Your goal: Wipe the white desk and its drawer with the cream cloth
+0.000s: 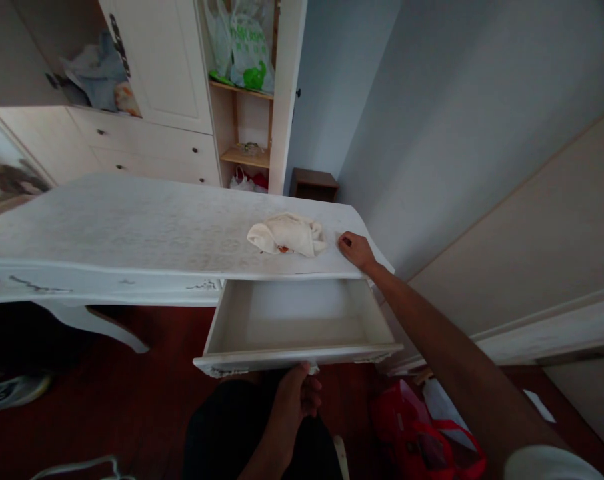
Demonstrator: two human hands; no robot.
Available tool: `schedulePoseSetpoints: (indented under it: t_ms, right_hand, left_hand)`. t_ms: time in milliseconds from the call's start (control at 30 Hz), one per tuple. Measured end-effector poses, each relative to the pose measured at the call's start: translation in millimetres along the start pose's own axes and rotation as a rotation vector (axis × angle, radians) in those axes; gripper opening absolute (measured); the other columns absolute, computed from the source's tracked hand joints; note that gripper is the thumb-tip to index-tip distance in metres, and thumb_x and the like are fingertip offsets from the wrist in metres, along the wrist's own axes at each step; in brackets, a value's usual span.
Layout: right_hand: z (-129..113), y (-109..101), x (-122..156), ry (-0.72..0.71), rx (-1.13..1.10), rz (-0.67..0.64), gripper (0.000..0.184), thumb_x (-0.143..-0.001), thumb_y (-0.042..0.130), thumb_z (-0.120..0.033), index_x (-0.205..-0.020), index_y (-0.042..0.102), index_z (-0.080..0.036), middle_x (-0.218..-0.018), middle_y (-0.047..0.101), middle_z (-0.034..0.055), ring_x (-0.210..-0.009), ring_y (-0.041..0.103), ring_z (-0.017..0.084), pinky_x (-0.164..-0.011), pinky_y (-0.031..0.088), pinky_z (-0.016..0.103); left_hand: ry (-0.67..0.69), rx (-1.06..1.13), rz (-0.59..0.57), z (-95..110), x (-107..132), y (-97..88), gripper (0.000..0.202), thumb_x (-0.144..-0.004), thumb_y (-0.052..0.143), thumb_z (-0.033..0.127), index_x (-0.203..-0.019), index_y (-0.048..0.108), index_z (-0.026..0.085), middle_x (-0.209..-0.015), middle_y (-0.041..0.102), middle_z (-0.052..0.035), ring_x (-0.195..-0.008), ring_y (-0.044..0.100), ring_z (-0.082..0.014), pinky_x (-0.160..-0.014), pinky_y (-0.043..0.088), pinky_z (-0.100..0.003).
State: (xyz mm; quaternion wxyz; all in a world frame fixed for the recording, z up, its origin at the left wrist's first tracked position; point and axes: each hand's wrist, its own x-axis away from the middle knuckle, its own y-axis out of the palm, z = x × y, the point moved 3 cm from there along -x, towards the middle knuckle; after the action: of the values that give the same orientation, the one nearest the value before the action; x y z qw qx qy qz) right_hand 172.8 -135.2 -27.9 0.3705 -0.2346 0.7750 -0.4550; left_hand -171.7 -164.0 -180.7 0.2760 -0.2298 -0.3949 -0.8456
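Note:
My left hand (296,395) is closed at the front of a white drawer (302,358), its thumb and fingers around the small knob (313,368). The drawer stands pulled out from the white desk (182,220), and its inside shows a bare pale bottom. On the desk's right end rests my right hand (356,249), fingers curled in with nothing visible in them. A crumpled cream cloth (287,233) with a reddish-brown mark lies just left of that hand, apart from it.
Behind the desk stands a white wardrobe (167,60) with shelves holding plastic bags (247,53). A grey-blue wall (432,120) closes off the right side. Down on the dark red floor are a red bag (407,427), a shoe (15,393) and a white cable (82,465).

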Motion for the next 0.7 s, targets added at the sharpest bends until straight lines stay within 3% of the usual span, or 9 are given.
schedulePoseSetpoints:
  t_ms: [233, 333, 433, 600, 700]
  right_hand:
    - [-1, -1, -5, 0.046, -0.045, -0.026, 0.020, -0.085, 0.050, -0.021, -0.085, 0.069, -0.016, -0.082, 0.070, 0.0055, -0.074, 0.059, 0.017, -0.071, 0.041, 0.027]
    - [-3, -5, -12, 0.051, -0.060, -0.045, 0.022, -0.088, 0.052, -0.029, -0.082, 0.069, -0.016, -0.078, 0.069, 0.0059, -0.072, 0.059, 0.018, -0.069, 0.041, 0.027]
    - [-12, -9, -22, 0.060, -0.074, -0.022, 0.028, -0.093, 0.048, -0.035, -0.092, 0.069, -0.016, -0.079, 0.069, 0.0062, -0.073, 0.059, 0.019, -0.072, 0.043, 0.029]
    - [-64, -9, -44, -0.093, -0.184, 0.175, 0.045, -0.092, 0.050, -0.045, -0.123, 0.059, -0.013, -0.113, 0.064, 0.0148, -0.101, 0.060, 0.024, -0.092, 0.046, 0.039]
    - [-110, 2, -59, -0.215, -0.198, 0.054, 0.085, -0.079, 0.064, -0.065, -0.142, 0.045, -0.012, -0.144, 0.044, 0.0204, -0.135, 0.042, 0.032, -0.111, 0.036, 0.045]
  left_hand:
    - [0.004, -0.007, 0.003, -19, 18, -2.0, 0.043, -0.071, 0.075, 0.053, -0.083, 0.063, 0.013, -0.068, 0.066, -0.0046, -0.051, 0.061, -0.0135, -0.042, 0.039, -0.022]
    - [-0.006, 0.002, -0.010, -34, 26, -5.0, 0.045, -0.068, 0.077, 0.054, -0.080, 0.061, 0.014, -0.069, 0.067, -0.0052, -0.052, 0.062, -0.0141, -0.042, 0.039, -0.022]
    - [-0.015, 0.010, 0.012, -51, 31, -10.1, 0.049, -0.063, 0.080, 0.056, -0.078, 0.062, 0.014, -0.068, 0.068, -0.0055, -0.051, 0.061, -0.0141, -0.041, 0.038, -0.022]
    - [-0.068, -0.014, 0.084, -76, 37, -18.8, 0.051, -0.058, 0.082, 0.058, -0.074, 0.064, 0.013, -0.065, 0.067, -0.0058, -0.049, 0.058, -0.0135, -0.044, 0.037, -0.023]
    - [-0.071, -0.056, 0.123, -79, 39, -23.9, 0.046, -0.060, 0.081, 0.056, -0.069, 0.064, 0.014, -0.065, 0.067, -0.0062, -0.053, 0.059, -0.0143, -0.052, 0.040, -0.025]
